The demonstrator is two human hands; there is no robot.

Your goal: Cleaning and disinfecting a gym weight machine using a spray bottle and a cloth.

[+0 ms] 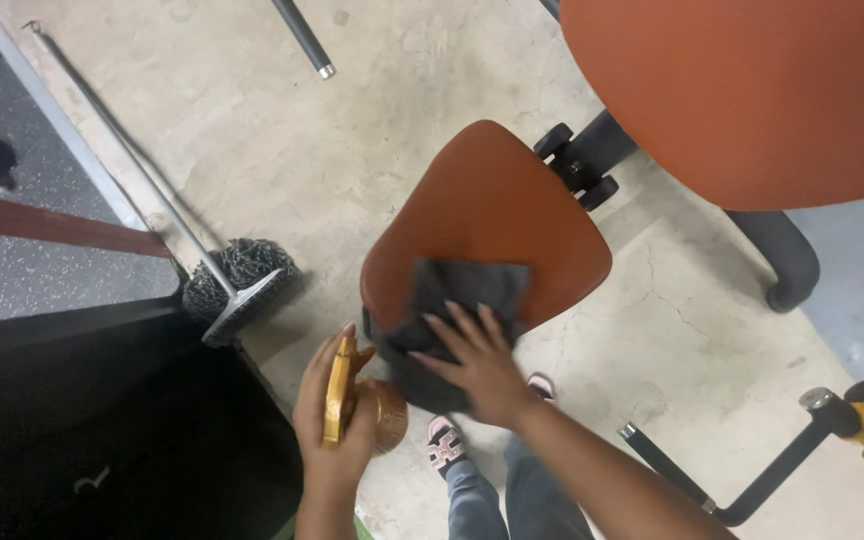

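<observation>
Cloth (472, 290), dark grey and soft, lies on the near part of the small orange chair seat (492, 210), and part of it hangs over the near edge of that seat. On top of the cloth lies the right hand (477, 360), flat, with fingers spread and palm down; it does not pinch the cloth but only presses it against the seat. To wipe well here, I think the palm should keep even pressure and the fingers should stay wide, so that the cloth moves together with the hand and does not fold under it. The hanging part could slip off the edge, so it seems better to pull more of the cloth onto the seat. The left hand (332, 410), just beside the near left edge of the seat, is closed around a yellow spray bottle (352, 405); the trigger part shows between thumb and fingers and the rounded body is below. It should probably point at the seat, not at the floor, if more liquid is needed. Further left of the seat, a mop (237, 285) with dark strands and a long metal handle lies on the concrete floor (352, 120). Beyond the seat on the right there is a bigger orange chair (752, 90) with black wheels, quite near. Below the seat, pink sandals (447, 445) of the person are partly visible, so the feet stand close to it.
</observation>
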